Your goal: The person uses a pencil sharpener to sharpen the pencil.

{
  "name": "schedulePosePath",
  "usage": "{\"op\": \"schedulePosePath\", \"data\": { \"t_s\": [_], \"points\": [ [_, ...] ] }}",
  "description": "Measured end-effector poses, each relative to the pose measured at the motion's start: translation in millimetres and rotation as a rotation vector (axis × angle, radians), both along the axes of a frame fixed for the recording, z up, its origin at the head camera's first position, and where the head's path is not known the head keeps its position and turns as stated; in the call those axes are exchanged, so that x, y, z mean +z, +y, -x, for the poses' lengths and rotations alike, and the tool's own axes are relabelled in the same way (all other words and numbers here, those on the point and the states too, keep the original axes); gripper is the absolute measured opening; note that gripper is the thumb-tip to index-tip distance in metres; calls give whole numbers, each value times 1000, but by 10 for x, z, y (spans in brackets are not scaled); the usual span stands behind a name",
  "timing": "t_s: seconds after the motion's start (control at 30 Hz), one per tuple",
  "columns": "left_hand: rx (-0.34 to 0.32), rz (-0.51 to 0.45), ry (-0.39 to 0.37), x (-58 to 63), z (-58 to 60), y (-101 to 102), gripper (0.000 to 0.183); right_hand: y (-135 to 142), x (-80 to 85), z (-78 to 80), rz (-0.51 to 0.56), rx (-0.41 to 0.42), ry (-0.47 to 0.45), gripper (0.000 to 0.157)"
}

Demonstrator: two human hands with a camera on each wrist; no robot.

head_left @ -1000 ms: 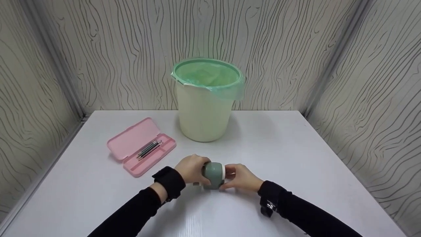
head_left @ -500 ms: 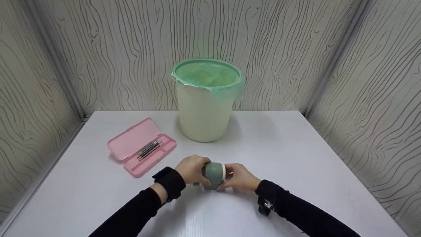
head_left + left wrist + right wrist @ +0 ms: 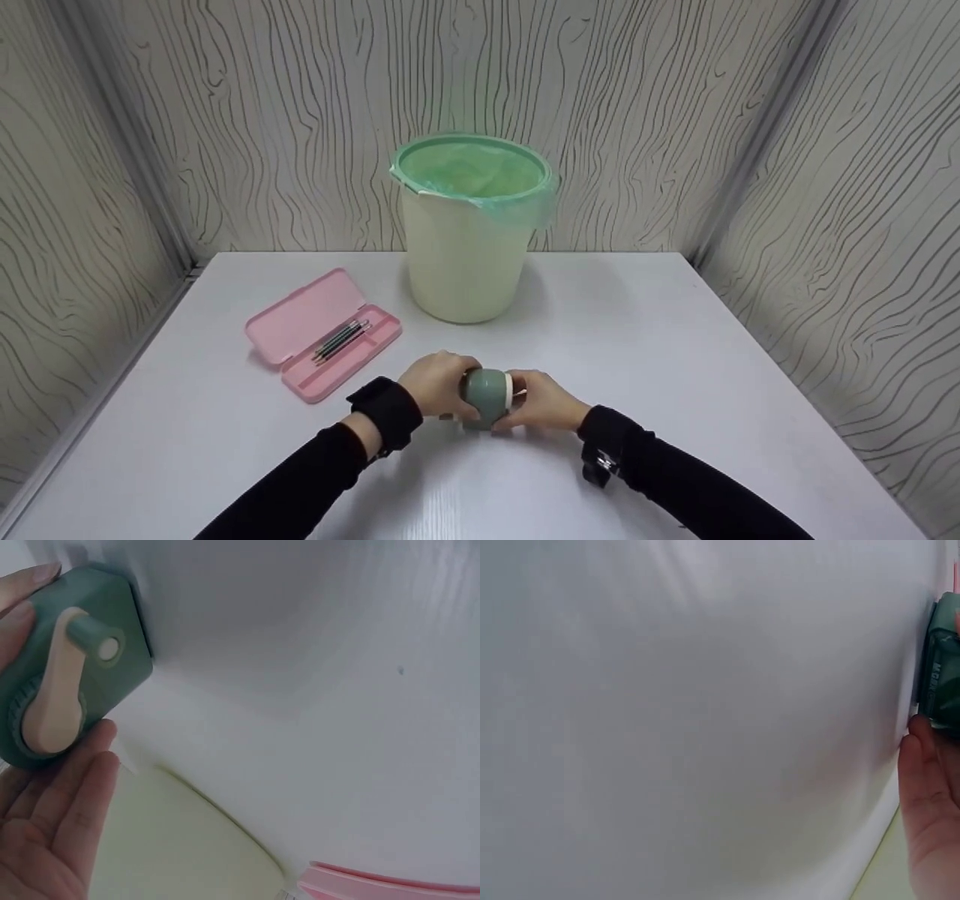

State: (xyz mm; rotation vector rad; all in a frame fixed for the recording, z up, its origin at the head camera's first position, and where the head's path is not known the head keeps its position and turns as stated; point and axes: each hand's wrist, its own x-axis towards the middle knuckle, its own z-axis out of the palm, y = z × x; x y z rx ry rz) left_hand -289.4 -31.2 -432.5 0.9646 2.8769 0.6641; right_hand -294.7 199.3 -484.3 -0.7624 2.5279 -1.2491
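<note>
A green hand-crank pencil sharpener [image 3: 487, 395] stands on the white table. My left hand [image 3: 437, 387] grips its body from the left, thumb on the near side. In the left wrist view, its beige crank arm [image 3: 61, 690] with a green knob [image 3: 96, 639] faces the camera, and no finger is on the crank. From the right, my right hand [image 3: 550, 403] holds the sharpener's pale front part [image 3: 508, 392] between thumb and fingers. The right wrist view catches only the edge of the dark green sharpener [image 3: 943, 667]; the spot between my right fingers is hidden.
A pink pencil case [image 3: 300, 319] lies open on the left, with several pencils [image 3: 342, 342] in its tray. Behind the hands stands a pale green bin [image 3: 465, 259] lined with a translucent green bag [image 3: 517, 206]. Wood-grain panels [image 3: 315, 112] enclose the table on three sides.
My right hand and forearm have shifted slightly left, closer in against the sharpener's pale front. The left hand stays about where it was.
</note>
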Motion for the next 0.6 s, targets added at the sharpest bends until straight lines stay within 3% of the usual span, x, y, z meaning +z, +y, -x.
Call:
{"op": "schedulePosePath", "data": {
  "t_s": [0.2,0.37,0.47,0.6],
  "points": [
    [-1,-3,16,3,24,-35,69,60,-11,-6,23,-58,19,49],
    [55,-33,67,-21,115,-163,68,270,2,63,3,-224,15,51],
    [126,-10,121,-61,200,-262,65,434,12,127,-4,-338,11,53],
    [260,100,165,-145,308,-406,68,651,6,210,-17,-475,33,54]
  ]
}}
